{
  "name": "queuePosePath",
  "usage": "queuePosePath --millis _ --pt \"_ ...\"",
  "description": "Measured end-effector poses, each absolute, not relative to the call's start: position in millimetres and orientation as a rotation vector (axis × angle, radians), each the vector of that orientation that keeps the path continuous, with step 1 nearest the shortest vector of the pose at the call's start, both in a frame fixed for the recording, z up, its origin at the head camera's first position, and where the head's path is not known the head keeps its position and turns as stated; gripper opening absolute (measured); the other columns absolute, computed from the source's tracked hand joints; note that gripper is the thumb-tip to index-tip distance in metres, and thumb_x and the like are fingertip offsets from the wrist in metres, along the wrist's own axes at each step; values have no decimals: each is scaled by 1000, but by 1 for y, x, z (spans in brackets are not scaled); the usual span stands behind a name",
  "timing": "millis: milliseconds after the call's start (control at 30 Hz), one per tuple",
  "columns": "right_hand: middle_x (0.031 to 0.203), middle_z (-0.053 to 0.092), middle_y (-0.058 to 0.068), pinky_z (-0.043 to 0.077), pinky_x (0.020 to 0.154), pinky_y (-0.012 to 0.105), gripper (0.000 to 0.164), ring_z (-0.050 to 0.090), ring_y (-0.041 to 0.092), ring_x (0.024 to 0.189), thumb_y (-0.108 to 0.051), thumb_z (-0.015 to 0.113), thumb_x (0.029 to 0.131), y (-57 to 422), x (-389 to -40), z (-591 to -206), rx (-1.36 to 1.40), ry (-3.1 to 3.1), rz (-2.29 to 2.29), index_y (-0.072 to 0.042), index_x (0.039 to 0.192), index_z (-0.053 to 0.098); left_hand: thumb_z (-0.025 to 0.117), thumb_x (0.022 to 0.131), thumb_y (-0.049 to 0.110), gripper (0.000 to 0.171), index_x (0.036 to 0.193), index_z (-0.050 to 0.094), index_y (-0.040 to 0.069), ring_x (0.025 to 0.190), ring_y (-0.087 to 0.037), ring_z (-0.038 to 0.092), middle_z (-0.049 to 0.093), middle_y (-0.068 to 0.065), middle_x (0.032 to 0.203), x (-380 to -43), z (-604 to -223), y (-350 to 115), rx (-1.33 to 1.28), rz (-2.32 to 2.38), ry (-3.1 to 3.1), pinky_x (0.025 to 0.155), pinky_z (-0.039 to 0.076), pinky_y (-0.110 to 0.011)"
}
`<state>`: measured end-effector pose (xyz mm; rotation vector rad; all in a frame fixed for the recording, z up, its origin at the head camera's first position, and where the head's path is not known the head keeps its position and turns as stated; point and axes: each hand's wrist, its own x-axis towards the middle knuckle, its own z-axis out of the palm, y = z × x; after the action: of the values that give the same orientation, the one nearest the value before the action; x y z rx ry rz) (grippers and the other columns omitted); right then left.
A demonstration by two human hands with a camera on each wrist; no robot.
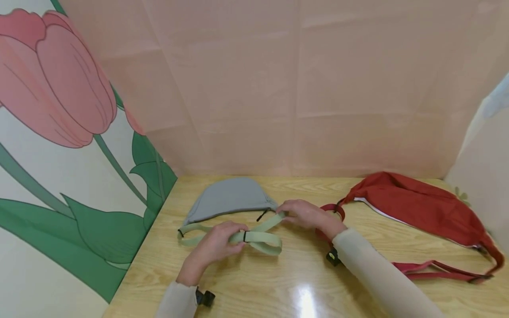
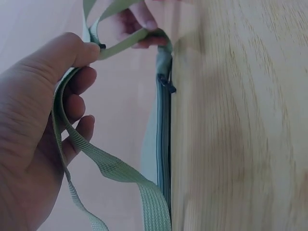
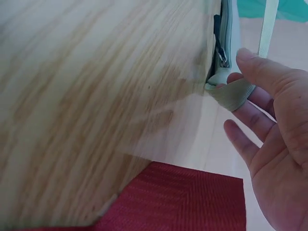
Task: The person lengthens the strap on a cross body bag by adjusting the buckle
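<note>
A grey waist bag (image 1: pixel 232 198) lies at the back of the table, its zip side facing me. Its pale green strap (image 1: pixel 267 238) loops up in front of it. My left hand (image 1: pixel 222 240) pinches the strap between thumb and fingers, close to a black slider (image 1: pixel 245 236); in the left wrist view, more strap (image 2: pixel 122 168) hangs below the fingers. At the bag's right end, my right hand (image 1: pixel 302 214) holds the strap near where it joins the bag. The right wrist view shows that strap (image 3: pixel 233 95) over the fingers, beside the zip pull (image 3: pixel 221 55).
A red waist bag (image 1: pixel 421 207) lies at the right, its red strap (image 1: pixel 433 269) trailing toward the front and a loop by my right wrist. A pink-beige sheet (image 1: pixel 294 88) hangs behind the table (image 1: pixel 254 282). A tulip-printed wall (image 1: pixel 59 176) borders the left.
</note>
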<state>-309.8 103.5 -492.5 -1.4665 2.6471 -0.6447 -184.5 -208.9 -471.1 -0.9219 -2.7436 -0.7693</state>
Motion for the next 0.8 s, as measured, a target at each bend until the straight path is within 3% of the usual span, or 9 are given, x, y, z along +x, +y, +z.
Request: queuePosePath --millis 200,800 --pt "116 67 5 53 93 44 29 63 21 105 -9 72 93 100 -302 -486 -1365 2661 -665 -6 122 68 80 87 13 36 122 70 18 102 -17 68 71 -1 115 -185 -471 -207 -958 -808 -2693 85 56 -36" --pt "118 64 -3 55 87 34 31 63 15 104 -12 75 92 75 -284 -475 -1422 2681 -620 -19 120 66 80 87 13 35 120 70 15 96 -14 67 71 -2 111 -185 -471 -201 -1035 -808 -2643 81 56 -32"
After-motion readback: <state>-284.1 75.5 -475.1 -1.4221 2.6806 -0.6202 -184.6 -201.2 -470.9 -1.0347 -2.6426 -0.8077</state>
